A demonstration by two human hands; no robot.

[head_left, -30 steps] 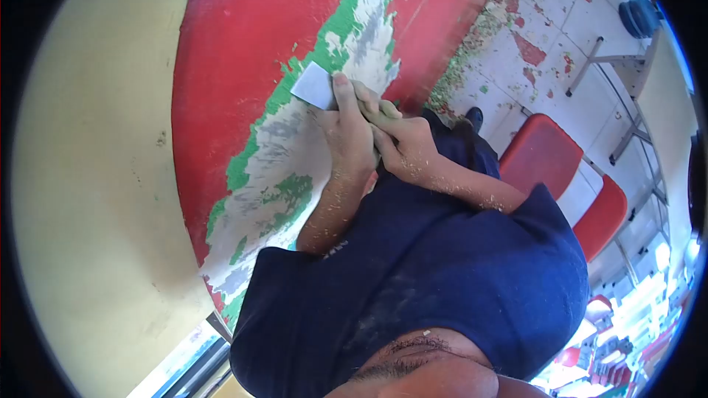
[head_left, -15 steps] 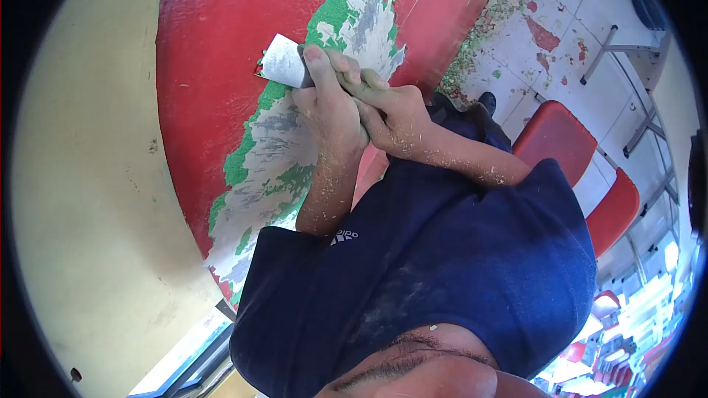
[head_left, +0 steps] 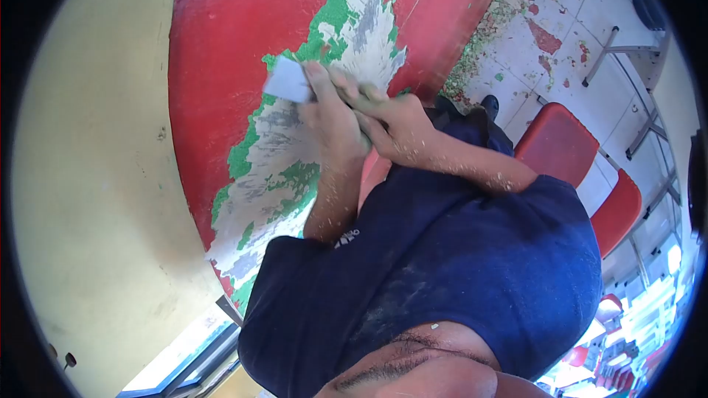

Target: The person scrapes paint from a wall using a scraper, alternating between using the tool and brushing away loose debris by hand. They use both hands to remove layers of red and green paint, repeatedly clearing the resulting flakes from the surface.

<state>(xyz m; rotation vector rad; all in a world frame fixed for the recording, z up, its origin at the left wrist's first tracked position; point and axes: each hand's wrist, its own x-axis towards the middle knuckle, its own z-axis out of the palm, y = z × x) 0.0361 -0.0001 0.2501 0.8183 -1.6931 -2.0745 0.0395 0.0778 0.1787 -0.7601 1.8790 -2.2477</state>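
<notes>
A scraper with a wide pale blade [head_left: 288,80] lies against the red painted surface [head_left: 228,51], at the edge of a stripped strip [head_left: 276,151] of white, grey and green. My left hand [head_left: 332,114] is closed round the scraper, its thumb along the tool near the blade. Pressed up against it, my right hand [head_left: 398,121] is closed too, its fingers wrapped at the tool's handle end. The handle is hidden between the hands. Pale flakes dot both forearms.
A cream-coloured surface [head_left: 96,140] runs along the left. Paint chips [head_left: 544,37] litter the tiled floor [head_left: 590,0] at the upper right. Red chairs [head_left: 558,146] stand to the right, with metal legs behind them. A window [head_left: 181,350] shows at the lower left.
Both hands and the scraper have moved down the view, toward my body, and slightly right. More green shows where the blade was before.
</notes>
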